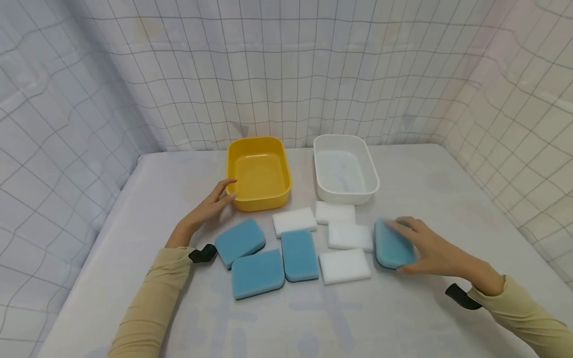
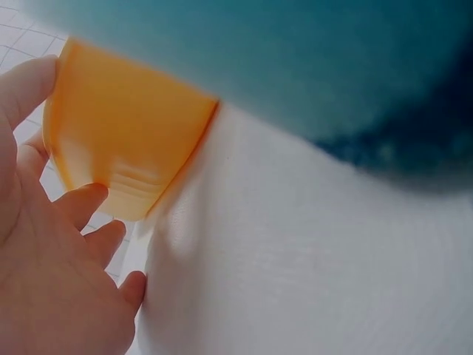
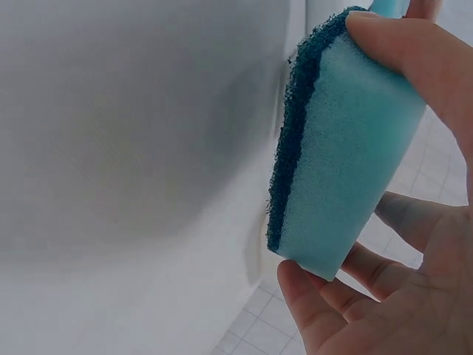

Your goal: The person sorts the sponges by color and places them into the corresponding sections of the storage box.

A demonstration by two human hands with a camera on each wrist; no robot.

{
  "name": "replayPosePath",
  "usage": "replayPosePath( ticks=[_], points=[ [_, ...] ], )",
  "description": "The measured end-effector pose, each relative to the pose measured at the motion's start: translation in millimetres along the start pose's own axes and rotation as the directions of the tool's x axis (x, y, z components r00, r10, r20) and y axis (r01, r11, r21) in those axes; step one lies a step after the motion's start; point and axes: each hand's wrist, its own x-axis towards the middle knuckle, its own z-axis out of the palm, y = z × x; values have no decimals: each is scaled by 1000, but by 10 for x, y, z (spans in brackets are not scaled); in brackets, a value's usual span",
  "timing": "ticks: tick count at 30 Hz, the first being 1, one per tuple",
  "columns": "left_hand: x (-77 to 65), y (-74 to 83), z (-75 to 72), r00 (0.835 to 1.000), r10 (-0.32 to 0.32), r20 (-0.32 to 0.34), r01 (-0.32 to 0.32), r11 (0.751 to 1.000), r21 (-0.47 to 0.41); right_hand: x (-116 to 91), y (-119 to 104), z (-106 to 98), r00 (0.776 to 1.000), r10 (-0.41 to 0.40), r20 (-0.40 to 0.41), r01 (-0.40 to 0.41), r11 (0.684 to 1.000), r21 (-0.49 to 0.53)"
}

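My right hand (image 1: 427, 253) holds a blue scouring sponge (image 1: 394, 246) with a dark abrasive layer, thumb and fingers at its opposite edges; the sponge (image 3: 347, 155) stands on a slant in the right wrist view. With relaxed, spread fingers my left hand (image 1: 206, 211) touches the near left rim of a yellow basin (image 1: 259, 204). Three more blue sponges (image 1: 257, 273) lie on the table near that hand, one of them filling the top of the left wrist view. Several white sponges (image 1: 344, 266) lie between the two hands.
A white basin (image 1: 346, 196) stands to the right of the yellow one, at the back of the white-covered table (image 1: 179, 318). Grid-patterned curtains (image 1: 277, 74) enclose the table at the back and both sides.
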Motion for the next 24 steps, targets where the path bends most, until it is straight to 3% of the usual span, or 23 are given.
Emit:
replayPosePath(
  ticks=[6,17,24],
  points=[
    [-29,33,11,999,-42,-2,42,999,-23,83,-23,-87,998,-58,-38,57,998,-34],
    [-33,-47,49,1000,-7,-3,7,999,-37,338,-137,-208,988,-135,-71,133,990,-38],
    [-37,-19,32,1000,0,-17,-1,999,-39,656,-215,-289,990,-138,-27,138,990,-15]
  ],
)
